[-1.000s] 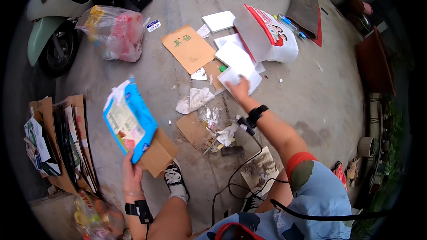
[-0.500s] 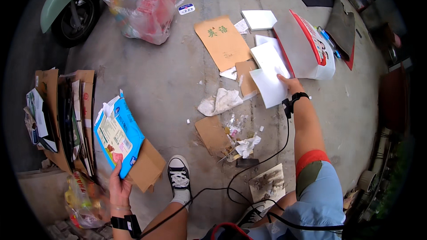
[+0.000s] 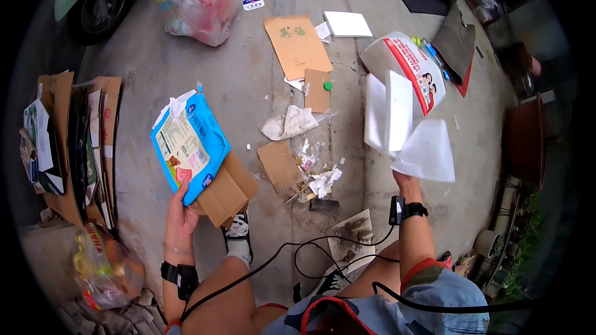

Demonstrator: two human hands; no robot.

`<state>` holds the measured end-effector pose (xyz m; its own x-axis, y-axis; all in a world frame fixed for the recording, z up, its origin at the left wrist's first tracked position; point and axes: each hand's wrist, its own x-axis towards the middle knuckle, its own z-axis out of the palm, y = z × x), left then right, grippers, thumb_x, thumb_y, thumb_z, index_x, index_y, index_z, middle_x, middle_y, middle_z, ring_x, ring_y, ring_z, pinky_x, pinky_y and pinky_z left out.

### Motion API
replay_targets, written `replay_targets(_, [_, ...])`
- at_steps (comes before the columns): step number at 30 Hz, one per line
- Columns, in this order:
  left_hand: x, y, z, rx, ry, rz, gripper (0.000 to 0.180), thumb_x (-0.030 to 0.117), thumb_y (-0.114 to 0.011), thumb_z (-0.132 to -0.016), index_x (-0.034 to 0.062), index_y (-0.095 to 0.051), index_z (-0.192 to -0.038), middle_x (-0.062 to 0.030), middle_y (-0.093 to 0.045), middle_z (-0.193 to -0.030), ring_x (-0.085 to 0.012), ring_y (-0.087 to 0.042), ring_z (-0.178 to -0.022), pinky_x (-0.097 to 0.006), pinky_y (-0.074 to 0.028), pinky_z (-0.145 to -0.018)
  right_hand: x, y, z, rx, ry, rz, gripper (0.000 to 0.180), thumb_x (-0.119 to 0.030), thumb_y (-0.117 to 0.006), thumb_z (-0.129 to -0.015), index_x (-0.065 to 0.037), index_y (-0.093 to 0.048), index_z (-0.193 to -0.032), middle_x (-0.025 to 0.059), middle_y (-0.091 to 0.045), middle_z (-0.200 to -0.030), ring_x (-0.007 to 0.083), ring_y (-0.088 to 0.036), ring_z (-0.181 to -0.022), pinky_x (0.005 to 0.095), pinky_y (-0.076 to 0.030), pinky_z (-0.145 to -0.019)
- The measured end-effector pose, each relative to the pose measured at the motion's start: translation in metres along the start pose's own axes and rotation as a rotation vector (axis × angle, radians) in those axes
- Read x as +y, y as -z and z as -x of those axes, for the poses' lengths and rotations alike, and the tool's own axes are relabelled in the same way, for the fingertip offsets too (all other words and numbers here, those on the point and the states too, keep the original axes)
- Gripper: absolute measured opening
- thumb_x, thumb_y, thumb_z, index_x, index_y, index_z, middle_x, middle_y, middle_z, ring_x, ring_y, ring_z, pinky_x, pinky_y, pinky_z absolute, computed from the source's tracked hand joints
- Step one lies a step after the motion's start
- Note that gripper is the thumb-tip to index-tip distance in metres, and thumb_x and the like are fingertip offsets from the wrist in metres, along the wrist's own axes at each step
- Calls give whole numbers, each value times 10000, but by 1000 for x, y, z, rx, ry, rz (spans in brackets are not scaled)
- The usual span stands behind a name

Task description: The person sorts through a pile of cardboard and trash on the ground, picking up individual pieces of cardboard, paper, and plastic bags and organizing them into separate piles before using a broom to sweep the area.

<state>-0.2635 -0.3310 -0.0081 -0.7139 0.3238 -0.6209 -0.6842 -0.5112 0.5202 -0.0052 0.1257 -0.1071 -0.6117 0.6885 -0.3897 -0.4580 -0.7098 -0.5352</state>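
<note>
My left hand [image 3: 181, 216] is closed on a blue plastic packet [image 3: 214, 129] with a torn white end and on folded brown cardboard [image 3: 231, 193] lying beneath it. Raised off the floor at the right, several white sheets [image 3: 397, 111] fan out from my right hand [image 3: 407, 181]. The sheets hide most of those fingers, which grip their lower end. Just beyond them lies a white and red printed package [image 3: 411, 65]. A tan paper envelope [image 3: 298, 43] and a white rectangular block [image 3: 347, 24] rest farther off on the floor.
Scraps and crumpled paper [image 3: 325, 181] lie mid-floor beside a cardboard piece [image 3: 280, 164]. Flattened cardboard [image 3: 59, 149] stands at the left. Filled plastic bags [image 3: 208, 3] sit at the back left and lower left, near a scooter wheel [image 3: 102, 9]. A black cable [image 3: 273, 254] crosses my legs.
My right hand has lifted the white sheets off the floor and drawn them nearer. A green cap now shows on the small cardboard. The packet and cardboard in my left hand have shifted rightward and up.
</note>
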Motion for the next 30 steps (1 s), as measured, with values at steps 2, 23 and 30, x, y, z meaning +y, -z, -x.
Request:
replay_targets(2, [-1,17,-6,9,48,43,372,109,-484,-804,-13,-364,-1134,-146,-482,-1083,-228,-515,-947,-332,-452,-803,-14,38,25,123,82,59,168,-201,-441,-800,-91,-529,-891,17,-563,-860,148,-532,-804,305,-428,-761])
replay_targets(23, [40,59,19,151,-59,112,358,108,-475,-808,7,-374,-1136,-123,-483,-1087,-213,-504,-959,-333,-428,-827,235,-183,-148,-188,821,2073,580,-314,-556,-645,36,-423,-1088,256,-424,-1107,338,-430,-1018,372,-347,-855])
replay_targets(30, [44,59,22,203,-116,76,382,58,-510,-775,23,-387,-1135,-100,-476,-1105,-188,-492,-975,-299,-418,-821,239,-215,-174,-419,522,2474,281,-254,-444,-752,-4,-539,-836,200,-569,-809,340,-558,-717,429,-428,-677])
